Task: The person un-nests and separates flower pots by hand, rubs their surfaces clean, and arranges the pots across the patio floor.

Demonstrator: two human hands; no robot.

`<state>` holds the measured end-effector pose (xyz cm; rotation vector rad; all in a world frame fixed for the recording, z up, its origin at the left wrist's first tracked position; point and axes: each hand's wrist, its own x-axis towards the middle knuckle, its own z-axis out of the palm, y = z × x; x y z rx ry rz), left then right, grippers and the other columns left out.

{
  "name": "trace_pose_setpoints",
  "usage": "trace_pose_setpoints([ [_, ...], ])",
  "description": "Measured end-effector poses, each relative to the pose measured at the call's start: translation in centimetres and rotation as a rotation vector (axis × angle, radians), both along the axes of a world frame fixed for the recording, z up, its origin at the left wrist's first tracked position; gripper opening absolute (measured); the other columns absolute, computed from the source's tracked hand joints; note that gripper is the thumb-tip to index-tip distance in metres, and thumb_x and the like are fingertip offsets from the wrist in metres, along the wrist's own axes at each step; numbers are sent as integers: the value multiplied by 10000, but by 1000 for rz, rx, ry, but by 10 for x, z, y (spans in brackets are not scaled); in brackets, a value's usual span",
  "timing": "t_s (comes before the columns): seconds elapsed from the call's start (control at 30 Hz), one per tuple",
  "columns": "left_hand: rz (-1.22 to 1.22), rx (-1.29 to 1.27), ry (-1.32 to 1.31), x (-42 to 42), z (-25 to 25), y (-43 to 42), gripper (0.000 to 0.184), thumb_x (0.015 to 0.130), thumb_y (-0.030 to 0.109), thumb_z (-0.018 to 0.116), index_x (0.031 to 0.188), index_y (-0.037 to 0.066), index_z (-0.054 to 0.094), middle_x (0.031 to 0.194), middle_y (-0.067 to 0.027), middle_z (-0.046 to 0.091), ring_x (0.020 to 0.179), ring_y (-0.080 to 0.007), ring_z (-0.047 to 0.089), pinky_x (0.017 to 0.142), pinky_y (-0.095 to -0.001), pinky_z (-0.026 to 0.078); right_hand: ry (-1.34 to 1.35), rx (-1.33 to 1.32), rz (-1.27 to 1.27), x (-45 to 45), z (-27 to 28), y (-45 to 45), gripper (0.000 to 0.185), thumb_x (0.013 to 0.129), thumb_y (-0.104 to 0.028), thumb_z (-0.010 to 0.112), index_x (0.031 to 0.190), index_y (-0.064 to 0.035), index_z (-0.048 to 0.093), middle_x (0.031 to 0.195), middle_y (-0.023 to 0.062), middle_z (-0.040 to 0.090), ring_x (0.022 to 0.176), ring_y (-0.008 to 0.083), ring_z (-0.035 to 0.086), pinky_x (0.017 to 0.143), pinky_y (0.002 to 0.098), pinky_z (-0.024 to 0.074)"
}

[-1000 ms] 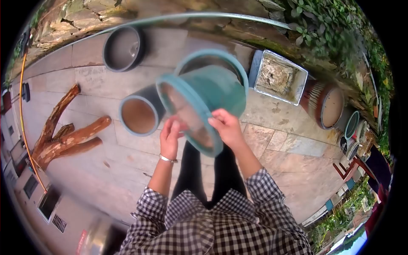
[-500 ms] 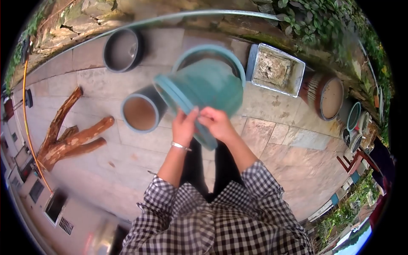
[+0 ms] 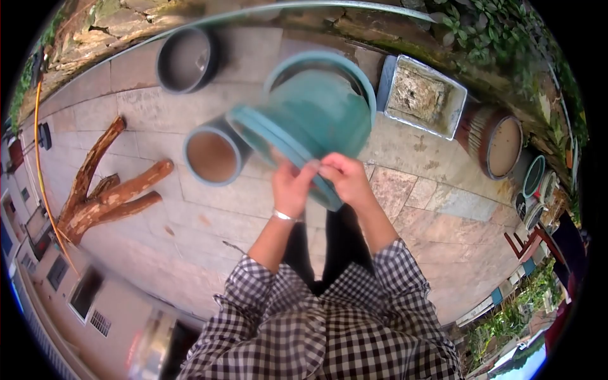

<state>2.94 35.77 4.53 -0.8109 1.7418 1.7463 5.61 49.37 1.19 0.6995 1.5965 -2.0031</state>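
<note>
A teal plant pot is tilted on its side in front of me, its rim turned toward my hands. The rim shows two ridges, and I cannot tell whether it is one pot or two nested. My left hand is closed on the near rim, with a silver bracelet at the wrist. Close beside it, my right hand pinches the same rim, fingers bent. Behind the pot body lies another teal round rim, partly hidden by it.
A grey pot of brown soil stands left of the teal pot; a dark round pot is farther back. Cut branches lie left. At right are a rectangular planter and a brown ceramic pot. Stone paving surrounds my feet.
The view has shifted slightly, so the pots and planter sit a little higher and to the right. Both hands keep their grip on the teal rim.
</note>
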Motion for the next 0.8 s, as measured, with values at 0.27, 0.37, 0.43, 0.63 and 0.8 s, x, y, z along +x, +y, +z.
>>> trace_pose_setpoints([
  [0.27,131,110,122,19,21,-1,223,843,13,635,1057,-32,593,964,-46,638,830,-105,596,696,-226,483,28,50,113,-4,37,6,73,822,-94,641,821,-22,630,721,-6,596,701,70,533,656,241,460],
  [0.37,119,90,148,20,30,-5,221,844,-6,628,1059,-37,591,969,-49,638,833,-108,596,708,-229,484,46,34,127,-6,45,5,80,825,-98,640,846,-22,633,732,-3,602,709,73,542,663,242,463],
  [0.43,124,73,150,23,37,-8,223,845,-7,626,1063,-37,591,974,-52,638,829,-106,593,715,-230,484,52,46,153,-7,48,4,90,830,-104,637,866,-22,635,741,1,608,712,77,547,667,244,466],
  [0.63,67,94,244,25,30,-21,264,844,-10,620,1100,-49,567,969,-56,640,842,-117,604,733,-249,500,27,24,181,-50,60,-4,91,847,-69,636,914,-8,628,788,11,628,722,73,555,639,228,462],
  [0.8,-262,-158,307,28,28,-19,354,832,112,662,1133,-40,555,911,-61,657,800,-124,620,714,-279,518,118,180,368,-71,44,-26,119,852,-109,637,909,-12,598,785,16,623,708,85,560,623,242,464],
])
